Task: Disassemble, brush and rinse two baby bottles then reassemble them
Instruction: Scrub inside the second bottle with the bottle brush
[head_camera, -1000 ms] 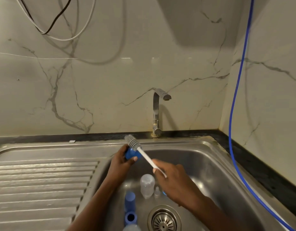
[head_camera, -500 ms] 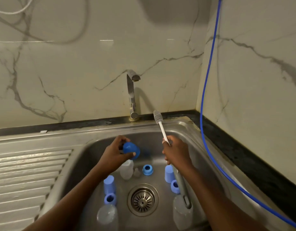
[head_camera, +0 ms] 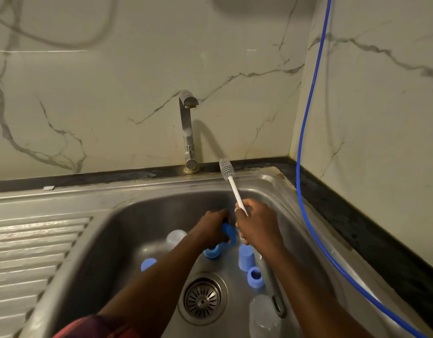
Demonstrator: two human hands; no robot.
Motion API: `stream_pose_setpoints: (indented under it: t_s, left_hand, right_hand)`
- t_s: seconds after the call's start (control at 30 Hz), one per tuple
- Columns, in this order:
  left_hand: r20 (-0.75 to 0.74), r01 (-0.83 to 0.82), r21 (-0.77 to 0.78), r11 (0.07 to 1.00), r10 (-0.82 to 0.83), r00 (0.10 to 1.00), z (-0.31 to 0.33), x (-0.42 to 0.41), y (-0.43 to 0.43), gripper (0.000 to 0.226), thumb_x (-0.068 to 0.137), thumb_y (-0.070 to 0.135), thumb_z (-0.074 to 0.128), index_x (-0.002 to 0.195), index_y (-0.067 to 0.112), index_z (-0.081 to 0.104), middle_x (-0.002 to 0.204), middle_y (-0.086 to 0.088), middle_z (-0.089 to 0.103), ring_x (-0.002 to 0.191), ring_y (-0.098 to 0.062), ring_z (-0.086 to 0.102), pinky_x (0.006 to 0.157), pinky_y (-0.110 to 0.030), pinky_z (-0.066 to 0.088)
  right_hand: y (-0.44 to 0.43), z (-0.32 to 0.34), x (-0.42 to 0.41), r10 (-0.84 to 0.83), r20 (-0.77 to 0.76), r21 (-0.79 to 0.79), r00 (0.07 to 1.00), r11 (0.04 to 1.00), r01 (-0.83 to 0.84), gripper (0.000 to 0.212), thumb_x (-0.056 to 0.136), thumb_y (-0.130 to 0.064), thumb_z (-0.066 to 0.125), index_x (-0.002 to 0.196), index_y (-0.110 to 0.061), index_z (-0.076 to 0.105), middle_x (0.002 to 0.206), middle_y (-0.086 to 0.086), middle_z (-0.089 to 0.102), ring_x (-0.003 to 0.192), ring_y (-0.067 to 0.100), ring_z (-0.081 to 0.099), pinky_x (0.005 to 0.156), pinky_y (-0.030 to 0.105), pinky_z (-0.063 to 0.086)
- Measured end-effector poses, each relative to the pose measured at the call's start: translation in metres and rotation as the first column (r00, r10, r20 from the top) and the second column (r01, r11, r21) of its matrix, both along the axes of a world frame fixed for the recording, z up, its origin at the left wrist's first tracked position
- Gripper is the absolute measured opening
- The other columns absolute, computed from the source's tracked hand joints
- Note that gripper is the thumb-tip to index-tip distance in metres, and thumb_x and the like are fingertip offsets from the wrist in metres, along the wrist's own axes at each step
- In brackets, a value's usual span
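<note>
My left hand (head_camera: 214,226) grips a blue bottle part (head_camera: 228,234) low in the steel sink (head_camera: 142,208), right beside my right hand (head_camera: 258,224). The right hand holds a small brush (head_camera: 231,181) by its white handle, grey bristles pointing up and back toward the wall. On the sink floor lie a blue collar (head_camera: 211,252), a blue cap (head_camera: 246,257), a blue ring (head_camera: 255,276), another blue cap (head_camera: 148,263), a clear bottle (head_camera: 175,239) at the left and a clear bottle (head_camera: 261,315) near the front right.
A steel tap (head_camera: 187,128) stands behind the sink, no water running. A larger grey-handled brush (head_camera: 271,286) lies along the right sink floor. The drain (head_camera: 202,298) sits in the middle. A ribbed drainboard (head_camera: 32,252) lies to the left. A blue hose (head_camera: 305,147) hangs at the right.
My left hand has moved right and down with the blue part, stopping against my right hand. The brush stays upright in my right hand. The camera view has shifted a little.
</note>
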State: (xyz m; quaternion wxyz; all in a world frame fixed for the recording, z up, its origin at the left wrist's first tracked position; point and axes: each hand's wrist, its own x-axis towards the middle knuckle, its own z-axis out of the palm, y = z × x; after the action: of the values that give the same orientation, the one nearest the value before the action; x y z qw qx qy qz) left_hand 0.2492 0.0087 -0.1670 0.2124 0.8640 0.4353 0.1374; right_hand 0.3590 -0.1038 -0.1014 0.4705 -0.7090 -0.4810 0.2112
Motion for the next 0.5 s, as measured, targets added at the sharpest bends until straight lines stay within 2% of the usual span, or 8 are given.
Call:
stream_pose_setpoints:
  t_s: [0.1, 0.2, 0.33, 0.5]
  left_hand:
    - [-0.04, 0.011, 0.016, 1.0, -0.011, 0.999, -0.01, 0.008, 0.008, 0.056, 0.068, 0.019, 0.085, 0.117, 0.022, 0.059, 0.117, 0.0, 0.064, 0.107, -0.019, 0.061, 0.091, -0.036, 0.052]
    - [-0.057, 0.036, 0.003, 0.999, -0.035, 0.998, -0.018, 0.016, 0.012, 0.051, 0.07, 0.016, 0.084, 0.117, 0.018, 0.063, 0.117, -0.003, 0.065, 0.107, -0.02, 0.061, 0.09, -0.033, 0.051]
    - [-0.059, 0.042, -0.027, 0.999, -0.043, 0.997, -0.027, 0.024, 0.012, 0.04, 0.074, 0.013, 0.08, 0.111, 0.015, 0.067, 0.113, -0.006, 0.068, 0.106, -0.022, 0.063, 0.093, -0.038, 0.052]
    - [-0.041, 0.044, -0.014, 0.999, -0.045, 0.998, -0.032, 0.027, 0.013, 0.04, 0.076, 0.013, 0.078, 0.114, 0.013, 0.065, 0.115, -0.007, 0.068, 0.108, -0.024, 0.063, 0.093, -0.039, 0.052]
  right_hand:
    - [0.001, -0.001, 0.001, -0.005, -0.01, 0.005, 1.0, 1.0, 0.005, 0.016, 0.094, -0.026, 0.055, 0.105, -0.02, 0.065, 0.091, 0.007, 0.07, 0.078, 0.021, 0.064, 0.074, 0.039, 0.059]
    - [0.0, -0.001, 0.001, -0.013, -0.001, 0.005, 1.0, 1.0, 0.013, 0.017, 0.094, -0.027, 0.056, 0.106, -0.021, 0.065, 0.092, 0.006, 0.07, 0.085, 0.023, 0.068, 0.074, 0.039, 0.059]
    - [-0.002, -0.001, 0.001, -0.024, 0.013, 0.016, 1.0, 1.0, 0.024, 0.015, 0.093, -0.026, 0.057, 0.104, -0.022, 0.065, 0.09, 0.005, 0.07, 0.083, 0.024, 0.068, 0.074, 0.043, 0.059]
    - [-0.001, 0.0, -0.002, -0.019, 0.02, 0.004, 1.0, 1.0, 0.019, 0.014, 0.093, -0.026, 0.057, 0.104, -0.022, 0.065, 0.091, 0.005, 0.07, 0.084, 0.024, 0.068, 0.075, 0.044, 0.059]
